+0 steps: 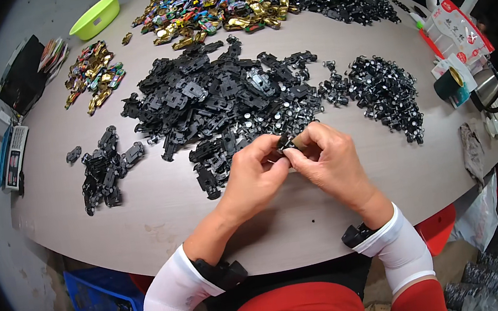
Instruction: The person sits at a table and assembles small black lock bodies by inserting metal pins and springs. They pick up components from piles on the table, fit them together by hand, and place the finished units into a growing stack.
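Together, both hands (291,166) pinch a small black part (285,144).

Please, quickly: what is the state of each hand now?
Left hand: closed, fingers pinching the small black part.
Right hand: closed, fingers pinching the same part from the other side.

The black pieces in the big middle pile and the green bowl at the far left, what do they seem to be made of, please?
Black pieces: probably moulded plastic, matt to slightly glossy, with identical chassis-like shapes. Green bowl: likely plastic, judging by its uniform bright lime colour and smooth thin rim.
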`<state>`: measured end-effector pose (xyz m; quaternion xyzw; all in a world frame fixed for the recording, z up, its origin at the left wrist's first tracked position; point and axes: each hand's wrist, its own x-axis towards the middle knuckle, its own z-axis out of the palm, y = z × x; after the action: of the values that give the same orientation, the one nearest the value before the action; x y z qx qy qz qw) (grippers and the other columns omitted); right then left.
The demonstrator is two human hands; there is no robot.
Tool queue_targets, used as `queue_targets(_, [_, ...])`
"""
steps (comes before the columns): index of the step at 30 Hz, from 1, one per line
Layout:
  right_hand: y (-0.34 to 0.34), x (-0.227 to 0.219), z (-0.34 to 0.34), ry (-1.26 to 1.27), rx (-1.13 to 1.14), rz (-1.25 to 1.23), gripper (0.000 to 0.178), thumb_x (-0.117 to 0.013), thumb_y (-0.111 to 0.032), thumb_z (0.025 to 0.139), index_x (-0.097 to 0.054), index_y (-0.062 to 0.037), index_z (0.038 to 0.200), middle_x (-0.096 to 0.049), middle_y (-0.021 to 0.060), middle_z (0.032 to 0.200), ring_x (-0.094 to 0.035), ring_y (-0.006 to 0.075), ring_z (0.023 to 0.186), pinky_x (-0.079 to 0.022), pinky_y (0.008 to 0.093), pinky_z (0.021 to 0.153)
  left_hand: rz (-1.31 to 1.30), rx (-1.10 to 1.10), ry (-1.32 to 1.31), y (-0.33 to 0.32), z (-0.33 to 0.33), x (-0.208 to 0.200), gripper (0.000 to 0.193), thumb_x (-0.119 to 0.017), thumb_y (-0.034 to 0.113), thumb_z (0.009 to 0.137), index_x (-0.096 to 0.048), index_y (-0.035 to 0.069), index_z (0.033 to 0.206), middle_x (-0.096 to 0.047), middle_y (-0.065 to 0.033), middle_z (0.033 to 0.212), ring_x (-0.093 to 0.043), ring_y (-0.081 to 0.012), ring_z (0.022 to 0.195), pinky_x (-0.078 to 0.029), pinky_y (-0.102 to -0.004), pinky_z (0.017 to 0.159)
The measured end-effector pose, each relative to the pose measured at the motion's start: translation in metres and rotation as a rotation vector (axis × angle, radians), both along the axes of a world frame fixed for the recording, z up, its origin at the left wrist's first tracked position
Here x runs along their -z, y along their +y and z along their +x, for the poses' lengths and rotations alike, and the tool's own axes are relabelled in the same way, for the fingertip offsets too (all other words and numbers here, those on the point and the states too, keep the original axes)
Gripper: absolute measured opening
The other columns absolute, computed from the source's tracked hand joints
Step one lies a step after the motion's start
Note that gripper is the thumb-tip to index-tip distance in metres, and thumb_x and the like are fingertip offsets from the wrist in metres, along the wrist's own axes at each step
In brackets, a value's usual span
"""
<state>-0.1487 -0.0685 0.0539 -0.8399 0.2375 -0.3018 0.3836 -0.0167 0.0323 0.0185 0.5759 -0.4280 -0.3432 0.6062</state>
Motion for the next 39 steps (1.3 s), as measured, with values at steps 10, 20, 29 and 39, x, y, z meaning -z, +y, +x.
queue_targets(10, [-0.021,0.004,-0.005,-0.006,-0.063,0.240,0.012,-0.065,-0.004,0.085,-0.071,0.0018,0.094,-0.068,0.0111,0.084,-0.067,0.0173,0.070,-0.053,0.0293,0.064,0.073,0.013,0.477,-0.002,0.010,-0.004,0.016,-0.061,0.018,0.100,-0.060,0.002,0.101,-0.067,-0.0067,0.093,-0.067,-0.0122,0.081,-0.058,-0.0278,0.075])
queue_targets(20, [-0.061,0.015,-0.029,0.250,-0.100,-0.103,0.013,-0.069,-0.004,0.082,-0.071,0.0012,0.094,-0.067,0.0096,0.080,-0.064,0.0163,0.069,-0.051,0.0284,0.064,0.041,-0.117,0.452,-0.001,0.015,-0.009,0.016,-0.064,0.019,0.098,-0.062,0.003,0.099,-0.068,-0.0039,0.091,-0.065,-0.0107,0.077,-0.056,-0.0268,0.073])
queue_targets(29, [-0.043,0.014,-0.022,0.296,0.039,-0.224,0.011,-0.071,-0.012,0.082,-0.065,-0.0023,0.084,-0.066,0.0112,0.082,-0.066,0.0275,0.072,-0.053,0.0370,0.066,0.024,-0.116,0.424,-0.003,0.013,-0.005,0.017,-0.064,0.019,0.098,-0.062,0.003,0.104,-0.068,-0.0035,0.096,-0.065,-0.0096,0.079,-0.057,-0.0263,0.072])
queue_targets(39, [-0.032,0.033,0.001,0.231,0.037,-0.307,0.009,-0.071,-0.010,0.078,-0.064,-0.0036,0.078,-0.063,0.0104,0.078,-0.064,0.0296,0.069,-0.052,0.0401,0.065,0.031,-0.103,0.424,-0.002,0.015,-0.006,0.019,-0.065,0.022,0.098,-0.062,0.003,0.102,-0.068,-0.0034,0.095,-0.065,-0.0096,0.079,-0.056,-0.0255,0.072])
